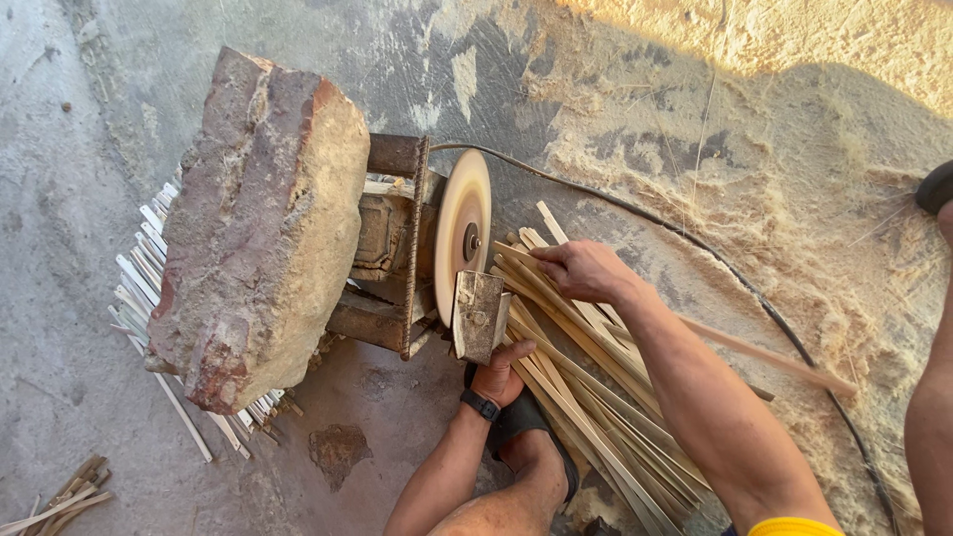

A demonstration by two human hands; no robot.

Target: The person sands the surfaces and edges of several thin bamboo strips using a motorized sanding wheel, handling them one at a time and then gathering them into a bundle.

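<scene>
A round sanding disc (462, 233) spins on a rusty motor frame (389, 248), weighted by a big brick-and-mortar block (260, 223). A small metal guide block (478, 313) stands in front of the disc. My right hand (586, 270) grips a thin bamboo strip (521, 266) near the disc's right face, resting on a pile of bamboo strips (596, 407). My left hand (504, 372), with a black wristband, lies just below the guide block, its fingers on strips at the pile's near end.
Finished white strips (144, 273) lie under the block at left. More sticks (55, 501) sit at bottom left. A black cable (695, 243) curves across sawdust-covered ground (794, 149). My sandalled foot (526, 437) sits below the left hand.
</scene>
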